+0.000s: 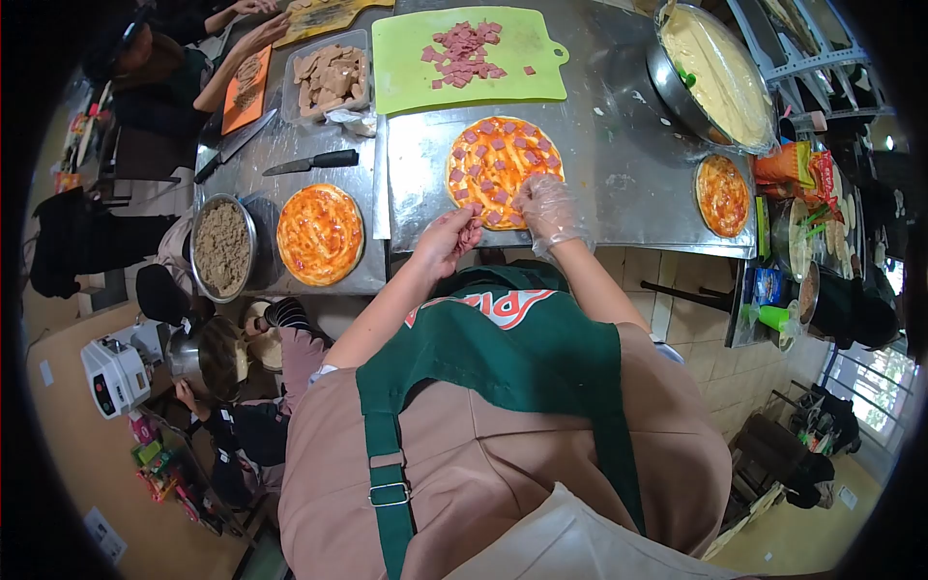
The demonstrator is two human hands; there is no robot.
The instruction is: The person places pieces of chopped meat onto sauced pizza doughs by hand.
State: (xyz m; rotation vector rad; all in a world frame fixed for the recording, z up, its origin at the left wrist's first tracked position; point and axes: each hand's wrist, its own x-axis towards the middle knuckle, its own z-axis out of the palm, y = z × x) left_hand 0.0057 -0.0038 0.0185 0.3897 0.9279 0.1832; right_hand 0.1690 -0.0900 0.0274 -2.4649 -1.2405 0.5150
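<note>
A pizza base with red sauce, pale streaks and squares of ham [501, 155] lies on the metal table in front of me. At its near left edge is my bare left hand [449, 240], its fingers curled around what look like small pink ham pieces. My right hand [551, 211], in a clear plastic glove, is over the pizza's near right part with fingertips pinched together; whatever is between them is hidden. Beyond the pizza, a pile of diced ham [466, 53] sits on a lime-green cutting board [406, 82].
To the left are a sauced pizza base [320, 235], a bowl of brown crumbly filling [222, 248], a black-handled knife [311, 162] and a tub of sliced meat [331, 79]. At right stand a large film-covered bowl [715, 77] and a smaller pizza [722, 196]. Other people work at left.
</note>
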